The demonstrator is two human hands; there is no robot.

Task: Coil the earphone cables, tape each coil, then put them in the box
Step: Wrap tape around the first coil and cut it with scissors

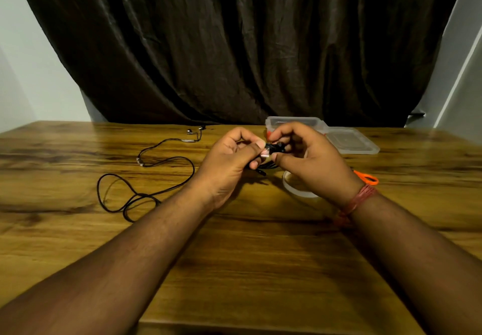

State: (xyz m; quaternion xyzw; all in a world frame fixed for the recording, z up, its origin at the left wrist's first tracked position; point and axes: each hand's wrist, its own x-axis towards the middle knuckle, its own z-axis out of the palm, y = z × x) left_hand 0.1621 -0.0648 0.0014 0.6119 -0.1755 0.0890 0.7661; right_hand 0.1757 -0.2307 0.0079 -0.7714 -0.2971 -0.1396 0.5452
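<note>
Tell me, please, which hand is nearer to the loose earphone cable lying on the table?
Left. The left hand is just right of the loose earphone cable; the right hand is farther right, beyond it.

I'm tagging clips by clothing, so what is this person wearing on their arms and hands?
Both forearms are bare, with no sleeves in view. The right wrist carries a band of red thread wound round several times. The left hand and right hand show no gloves, rings or watch.
</note>
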